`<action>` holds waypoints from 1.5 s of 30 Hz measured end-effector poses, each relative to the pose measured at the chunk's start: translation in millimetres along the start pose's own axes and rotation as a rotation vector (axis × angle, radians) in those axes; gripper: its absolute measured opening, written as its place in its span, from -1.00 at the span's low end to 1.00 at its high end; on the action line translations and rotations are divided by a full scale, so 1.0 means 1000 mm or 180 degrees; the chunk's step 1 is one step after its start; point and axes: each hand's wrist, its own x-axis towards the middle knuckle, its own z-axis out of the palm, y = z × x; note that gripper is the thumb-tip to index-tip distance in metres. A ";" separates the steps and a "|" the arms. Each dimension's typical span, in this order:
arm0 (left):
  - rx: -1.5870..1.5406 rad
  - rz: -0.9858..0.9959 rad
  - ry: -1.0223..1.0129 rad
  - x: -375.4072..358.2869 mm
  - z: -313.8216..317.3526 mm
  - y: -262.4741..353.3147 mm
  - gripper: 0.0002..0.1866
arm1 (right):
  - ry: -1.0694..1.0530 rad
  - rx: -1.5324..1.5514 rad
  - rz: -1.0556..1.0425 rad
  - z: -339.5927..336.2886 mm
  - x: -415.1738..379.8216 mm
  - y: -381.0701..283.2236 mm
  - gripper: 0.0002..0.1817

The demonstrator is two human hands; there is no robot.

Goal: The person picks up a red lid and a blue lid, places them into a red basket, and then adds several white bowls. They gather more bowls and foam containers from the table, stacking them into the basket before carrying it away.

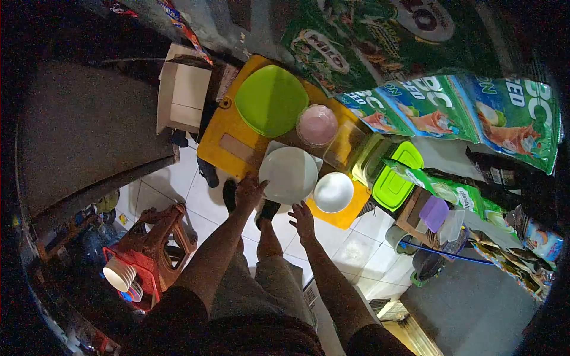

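A round white plate (289, 175) lies on a light square piece at the near side of the yellow table (212, 155). My left hand (250, 191) is at the plate's left rim, its thumb reaching toward the rim; whether it touches is hard to tell. My right hand (303, 221) hovers just below the plate's near right edge, fingers spread and holding nothing. Right of the plate sits a white bowl (333, 193). Behind it are a pink bowl (317, 125) with a scalloped rim and a green square plate (271, 99).
Bright green lids (399, 176) and a purple lid (434, 214) are on the right. Green sachets (427, 107) hang at upper right. A brown plastic stool (172, 237) stands at left beside stacked white cups (119, 275). An open carton (185, 89) is at upper left.
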 end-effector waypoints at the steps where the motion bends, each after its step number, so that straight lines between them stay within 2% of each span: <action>1: 0.0239 -0.0049 -0.0060 -0.001 -0.007 0.008 -0.62 | -0.0062 -0.0001 0.0042 -0.002 0.000 0.002 -0.32; 5: 0.0127 -0.0001 0.0060 -0.002 -0.011 -0.004 -0.63 | -0.0150 0.0185 0.0020 -0.007 0.007 0.008 -0.39; 7: -0.0875 -0.0067 0.0035 -0.004 -0.011 -0.011 -0.71 | -0.0200 0.0496 0.0000 -0.014 0.011 0.009 -0.45; 8: -0.0859 -0.0084 0.0034 -0.005 -0.009 -0.025 -0.71 | -0.0058 0.0356 -0.0010 -0.010 0.012 0.006 -0.49; 10: -0.3274 -0.0092 -0.0585 -0.005 -0.003 -0.055 -0.73 | -0.0163 0.0675 -0.0271 -0.014 0.021 0.019 -0.54; 11: -0.3256 -0.0110 -0.0592 -0.008 -0.011 -0.050 -0.73 | -0.0137 0.0719 -0.0316 -0.014 0.025 0.023 -0.57; 13: -0.2253 -0.0632 -0.0738 -0.016 -0.044 -0.027 -0.75 | 0.0145 0.0334 -0.0013 -0.010 0.035 0.016 -0.63; 14: -0.2159 -0.0103 -0.0608 -0.023 -0.054 -0.031 -0.76 | 0.0032 0.0560 -0.0202 -0.015 0.042 0.024 -0.65; 15: -0.2135 -0.0121 -0.0586 -0.030 -0.064 -0.028 -0.76 | -0.0096 0.0952 -0.0100 -0.020 0.047 0.023 -0.63; 17: -0.2785 -0.0402 -0.0243 -0.043 -0.080 -0.024 -0.78 | -0.0137 0.0627 -0.0145 -0.026 0.057 0.026 -0.61; 18: -0.3058 -0.0219 -0.0279 -0.048 -0.083 -0.035 -0.80 | -0.0134 0.0617 -0.0123 -0.022 0.058 0.017 -0.60; 19: -0.3039 -0.0225 -0.0262 -0.054 -0.085 -0.045 -0.80 | 0.0069 0.0044 -0.0122 -0.020 0.054 0.009 -0.60; 21: -0.2625 -0.0464 -0.0253 -0.065 -0.094 -0.046 -0.80 | 0.0373 -0.0364 -0.0310 -0.013 0.051 0.008 -0.66; 23: -0.2589 -0.0527 -0.0287 -0.077 -0.096 -0.049 -0.84 | 0.0435 -0.0177 -0.0325 -0.006 0.045 0.009 -0.73; 25: -0.2890 -0.0343 0.0055 -0.088 -0.090 -0.060 -0.88 | 0.0487 0.0009 -0.0359 -0.001 0.039 0.008 -0.79; 26: -0.2304 -0.0561 0.0172 -0.093 -0.099 -0.047 -0.91 | 0.0519 0.0129 -0.0349 0.002 0.034 0.008 -0.84; 27: -0.2309 -0.0556 0.0191 -0.098 -0.105 -0.043 -0.91 | 0.0548 0.0245 -0.0345 0.002 0.031 0.008 -0.88; 28: -0.1975 -0.0468 0.0281 -0.104 -0.109 -0.040 -0.91 | 0.0334 0.0648 -0.0549 0.002 0.025 0.009 -0.90; 29: -0.1648 -0.0384 0.0373 -0.111 -0.111 -0.037 -0.90 | 0.0320 0.0625 -0.0557 0.001 0.018 0.009 -0.90; 30: -0.2576 -0.0728 0.0385 -0.117 -0.111 -0.032 -0.90 | 0.0221 0.1049 -0.0573 0.000 0.012 0.008 -0.89; 31: -0.2602 -0.0726 0.0409 -0.123 -0.107 -0.041 -0.90 | 0.0119 0.1471 -0.0588 0.000 0.007 0.007 -0.89; 33: -0.2550 -0.0244 0.0715 -0.129 -0.115 -0.038 -0.91 | 0.0155 0.1278 -0.0406 0.003 -0.005 -0.008 -0.88; 34: -0.3245 -0.0866 0.0685 -0.140 -0.117 -0.032 -0.90 | 0.0185 0.1118 -0.0431 0.004 -0.010 -0.012 -0.87; 35: -0.3266 -0.0836 0.0729 -0.146 -0.128 -0.024 -0.90 | 0.0208 0.0963 -0.0464 0.003 -0.016 -0.015 -0.85; 37: -0.2169 -0.0471 0.0978 -0.159 -0.148 -0.014 -0.89 | 0.0251 0.0918 -0.0488 0.004 -0.030 -0.025 -0.79; 38: -0.2808 -0.0498 0.1066 -0.167 -0.147 -0.025 -0.88 | 0.0309 0.0953 -0.0502 0.003 -0.034 -0.028 -0.73; 39: -0.1217 -0.0399 0.0991 -0.175 -0.171 -0.015 -0.83 | 0.0351 0.0987 -0.0529 0.002 -0.040 -0.033 -0.66; 41: -0.2448 -0.0355 0.1391 -0.191 -0.189 -0.001 -0.76 | -0.0131 0.0865 -0.1027 0.003 -0.061 -0.051 -0.44; 43: -0.2054 -0.0036 0.1541 -0.206 -0.203 -0.010 -0.64 | -0.0455 0.0588 -0.0892 0.000 -0.071 -0.066 -0.35; 44: -0.1589 -0.0041 0.1568 -0.216 -0.198 -0.036 -0.52 | -0.0655 0.0587 -0.0813 -0.003 -0.077 -0.076 -0.39; 45: -0.1635 0.0028 0.1744 -0.220 -0.193 -0.066 -0.52 | -0.0849 0.0573 -0.0730 -0.004 -0.082 -0.087 -0.42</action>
